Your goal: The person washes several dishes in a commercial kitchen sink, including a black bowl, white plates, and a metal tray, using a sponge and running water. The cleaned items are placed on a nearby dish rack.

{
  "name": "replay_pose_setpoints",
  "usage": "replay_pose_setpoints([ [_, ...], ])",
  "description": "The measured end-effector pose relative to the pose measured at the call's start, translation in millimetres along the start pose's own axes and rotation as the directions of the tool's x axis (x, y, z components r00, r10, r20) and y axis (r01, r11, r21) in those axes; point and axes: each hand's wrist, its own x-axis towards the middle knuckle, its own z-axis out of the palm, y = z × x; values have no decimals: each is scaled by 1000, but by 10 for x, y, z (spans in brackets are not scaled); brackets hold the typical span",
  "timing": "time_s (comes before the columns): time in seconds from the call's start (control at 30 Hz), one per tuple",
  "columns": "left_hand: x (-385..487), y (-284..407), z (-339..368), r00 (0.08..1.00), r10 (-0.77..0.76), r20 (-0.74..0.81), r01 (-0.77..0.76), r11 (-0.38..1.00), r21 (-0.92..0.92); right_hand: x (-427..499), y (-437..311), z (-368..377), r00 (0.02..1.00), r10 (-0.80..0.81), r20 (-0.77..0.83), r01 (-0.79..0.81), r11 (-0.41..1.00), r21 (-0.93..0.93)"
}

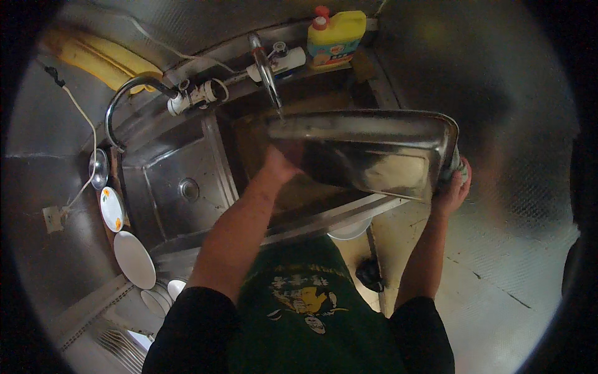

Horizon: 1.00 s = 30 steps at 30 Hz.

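Note:
A rectangular stainless steel pan (397,159) is held tilted over the right sink basin (299,196), its left end by the chrome faucet (267,75). Water seems to run from the spout at the pan's left end. My left hand (282,163) is at the pan's left underside, its fingers hidden or blurred. At the pan's right end, my right hand (453,187) grips the edge, with a greenish cloth or scrubbing pad (462,173) between fingers and metal.
The left basin (173,187) has a curved faucet (131,86) above it. A yellow detergent bottle (336,42) stands behind the right basin. Plates (134,260) line the left edge. Yellow rubber or cloth material (98,56) lies at the back left.

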Motion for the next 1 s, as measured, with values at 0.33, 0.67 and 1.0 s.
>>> replay_pose_setpoints([
  [0.33,-686,111,-109,837,226,-499,-71,948,311,-156,14,210,980,188,67,-197,965,172],
  [0.67,-935,181,128,594,248,-766,507,624,595,-200,383,-138,594,781,195,-803,562,198],
  [1.0,-581,289,133,478,682,-554,711,70,699,-272,-75,307,679,693,241,-664,721,-201],
])
